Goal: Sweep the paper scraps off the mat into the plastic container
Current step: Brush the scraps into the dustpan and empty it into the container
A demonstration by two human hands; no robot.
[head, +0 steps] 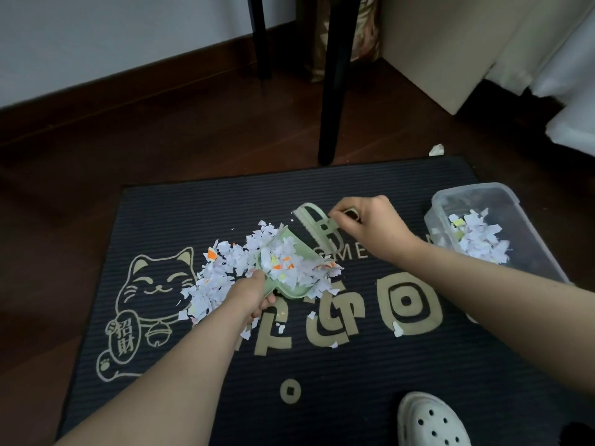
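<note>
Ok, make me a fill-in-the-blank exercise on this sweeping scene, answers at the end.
1. The left hand grips the handle of a green ____ heaped with paper scraps.
2. The right hand holds a small green ____ with dark bristles.
3. The plastic container stands on the ____ side of the mat.
4. The animal printed on the mat is a ____.
Missing words: dustpan; brush; right; cat.
</note>
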